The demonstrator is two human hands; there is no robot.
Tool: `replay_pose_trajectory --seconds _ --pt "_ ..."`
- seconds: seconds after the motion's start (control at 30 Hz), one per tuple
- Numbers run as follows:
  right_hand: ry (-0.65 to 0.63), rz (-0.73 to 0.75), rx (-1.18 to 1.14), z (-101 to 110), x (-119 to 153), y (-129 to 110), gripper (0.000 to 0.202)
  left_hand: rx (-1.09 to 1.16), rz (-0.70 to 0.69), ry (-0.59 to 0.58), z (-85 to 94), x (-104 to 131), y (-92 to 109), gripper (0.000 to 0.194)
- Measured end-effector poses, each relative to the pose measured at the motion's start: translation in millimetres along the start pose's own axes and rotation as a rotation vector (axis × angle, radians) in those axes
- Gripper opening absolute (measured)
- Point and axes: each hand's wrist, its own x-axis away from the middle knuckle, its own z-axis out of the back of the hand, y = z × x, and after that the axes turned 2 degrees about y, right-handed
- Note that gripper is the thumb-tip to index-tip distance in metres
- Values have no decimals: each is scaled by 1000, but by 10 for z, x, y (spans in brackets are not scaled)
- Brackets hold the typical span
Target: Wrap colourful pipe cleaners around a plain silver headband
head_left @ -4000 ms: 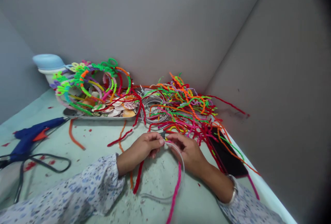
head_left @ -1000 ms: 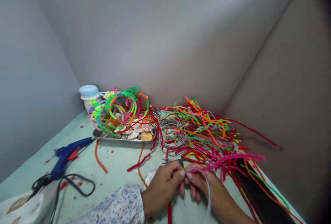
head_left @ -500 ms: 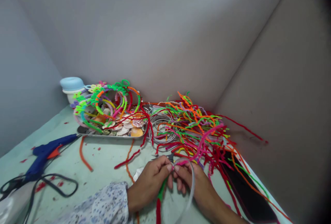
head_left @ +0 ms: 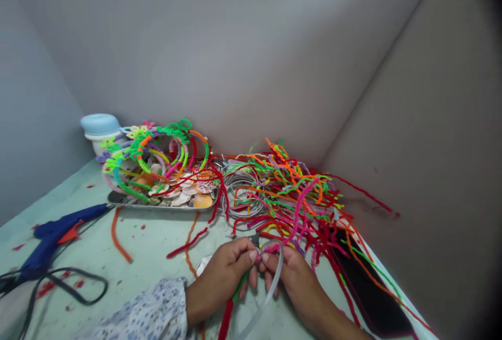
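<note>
My left hand (head_left: 229, 272) is closed in a pinch on a headband (head_left: 274, 280), a thin band with a bare whitish stretch that arcs over and down past my right hand. From under my left fingers, a green and red fuzzy part (head_left: 226, 316) slants down toward the bottom edge. My right hand (head_left: 292, 272) pinches a pink pipe cleaner (head_left: 298, 212) against the band, fingertips nearly touching those of the left. The pipe cleaner's free end sticks up beyond the right hand. Exactly how it wraps at the fingertips is hidden.
A metal tray (head_left: 157, 206) holds shells and several fuzzy-wrapped headbands (head_left: 178, 154). Bare bands (head_left: 243, 209) lie beside a heap of pipe cleaners (head_left: 290, 172). A blue glue gun (head_left: 47, 246) with its cord is at left; a lidded container (head_left: 101, 129) stands behind. A black flat object (head_left: 371, 287) lies at right.
The whole view has shifted slightly left. The pink pipe cleaner's free end now stands steeper, and the band with its red and green part leans further left at the bottom.
</note>
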Motion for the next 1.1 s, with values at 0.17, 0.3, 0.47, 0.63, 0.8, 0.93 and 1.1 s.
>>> replay_pose_trajectory --seconds 0.17,0.3,0.47,0.63,0.8,0.93,1.1 --pt "7 -1 1 -5 16 -25 36 -2 -23 11 7 -17 -28 29" --pt "15 1 -39 -1 2 20 37 10 -38 55 6 -25 -48 29" --pt "21 -1 -308 20 -25 95 38 -4 -68 119 6 -31 -49 27" --pt "-4 49 -587 49 -6 25 48 -34 -95 140 -1 -19 -39 25" --pt "-12 59 -589 66 11 -7 36 21 -86 121 14 -32 -61 27" --pt "9 76 -550 78 4 38 26 59 -80 97 36 -62 -81 31" --pt "9 77 -527 103 -7 96 21 106 -41 62 47 -98 -49 34"
